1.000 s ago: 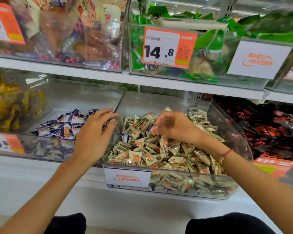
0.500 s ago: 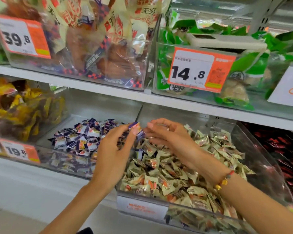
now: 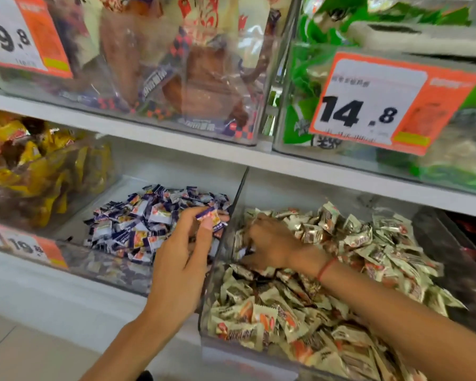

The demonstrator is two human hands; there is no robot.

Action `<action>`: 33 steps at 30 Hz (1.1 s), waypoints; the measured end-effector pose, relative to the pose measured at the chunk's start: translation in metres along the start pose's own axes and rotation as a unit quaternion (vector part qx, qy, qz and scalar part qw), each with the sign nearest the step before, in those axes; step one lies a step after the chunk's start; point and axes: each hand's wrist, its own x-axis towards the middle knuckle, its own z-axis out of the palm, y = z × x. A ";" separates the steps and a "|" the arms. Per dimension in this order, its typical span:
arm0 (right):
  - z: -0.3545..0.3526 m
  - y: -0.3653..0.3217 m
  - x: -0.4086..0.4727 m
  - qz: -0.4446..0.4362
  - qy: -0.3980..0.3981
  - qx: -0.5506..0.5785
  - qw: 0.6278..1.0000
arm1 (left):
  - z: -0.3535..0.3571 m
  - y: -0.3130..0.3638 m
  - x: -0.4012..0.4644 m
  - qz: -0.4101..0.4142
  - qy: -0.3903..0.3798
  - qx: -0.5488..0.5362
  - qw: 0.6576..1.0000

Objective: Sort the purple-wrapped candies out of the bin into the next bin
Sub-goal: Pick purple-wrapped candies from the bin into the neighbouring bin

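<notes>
Currently the left hand (image 3: pixel 184 259) is pinching one purple-and-white wrapped candy (image 3: pixel 210 217), grip clamped, above the clear plastic purple-candy bin (image 3: pixel 74 215); releasing just beyond the divider advisable. Right hand (image 3: pixel 270 243) is digging beside it; grip state indeterminate.

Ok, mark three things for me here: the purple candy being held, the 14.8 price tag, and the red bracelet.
purple-wrapped candy (image 3: pixel 210 217): head view, middle of the wrapper pinched in the left hand.
14.8 price tag (image 3: pixel 368 105): head view, white field by the digits.
red bracelet (image 3: pixel 325 268): head view, cord across the right wrist.
</notes>
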 end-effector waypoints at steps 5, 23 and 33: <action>-0.008 0.021 -0.020 0.008 0.030 0.188 0.982 | -0.007 0.007 0.001 0.016 -0.004 0.002 1.000; -0.010 0.007 -0.011 0.074 -0.041 0.326 0.942 | 0.000 -0.005 0.005 -0.017 -0.011 0.108 0.994; -0.058 -0.042 -0.072 -0.031 0.213 0.501 0.838 | -0.010 0.019 0.007 0.022 0.061 -0.007 0.998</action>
